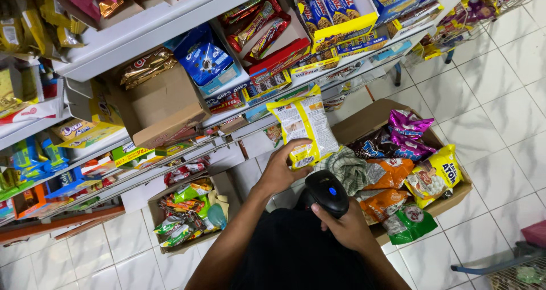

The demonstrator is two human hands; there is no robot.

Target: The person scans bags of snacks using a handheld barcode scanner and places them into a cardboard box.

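On the far left stood the white shelves [142, 31], packed with snack packets and open cartons, and below them on the tiled floor [500, 96] sat a small cardboard box [187, 213] of green and mixed packets.

Moving right, the left hand [280, 170] was raised in front of the shelves, its fingers clenched around the lower end of a yellow and white snack packet [304, 125]. The thumb lay across the near face by the bottom corner, close to the striped code patch. The packet stood nearly upright, its long axis running up and away from the hand with a slight lean to the left, its back face turned toward the camera.

Just below and to the right, the right hand [347, 227] was wrapped around the grip of a black handheld scanner [325, 192], fingers closed on it. The scanner's head, with a small blue button on top, pointed up toward the packet's bottom edge. The two were near but apart, the packet lying up and slightly left of the scanner's nose. The right hand was the lower one, closer to the body.

Further right, a larger cardboard box [375, 116] on the floor held purple, orange, yellow and green packets and a checked cloth [347, 168]. A wire basket [517, 273] showed at the bottom right corner.
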